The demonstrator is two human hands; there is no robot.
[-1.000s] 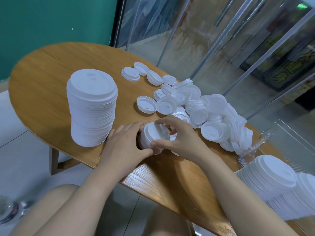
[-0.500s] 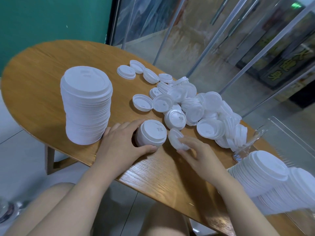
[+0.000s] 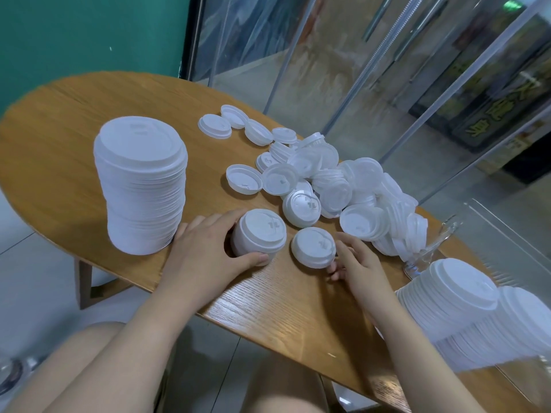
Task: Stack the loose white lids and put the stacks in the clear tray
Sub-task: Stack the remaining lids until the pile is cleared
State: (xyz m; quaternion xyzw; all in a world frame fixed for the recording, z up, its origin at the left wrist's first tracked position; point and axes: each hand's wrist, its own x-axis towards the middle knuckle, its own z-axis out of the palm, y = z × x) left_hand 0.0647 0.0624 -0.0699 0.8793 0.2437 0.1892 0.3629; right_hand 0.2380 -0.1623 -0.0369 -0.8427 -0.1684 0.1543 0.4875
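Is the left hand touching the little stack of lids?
Touching. The head view shows the left hand wrapped around the small stack, thumb pressed on its near side and fingers behind it.

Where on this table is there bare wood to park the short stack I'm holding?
Bare wood lies behind and left of the tall stack, and along the near edge of the table between your left hand and right hand. The loose lids crowd the right, up to the clear tray.
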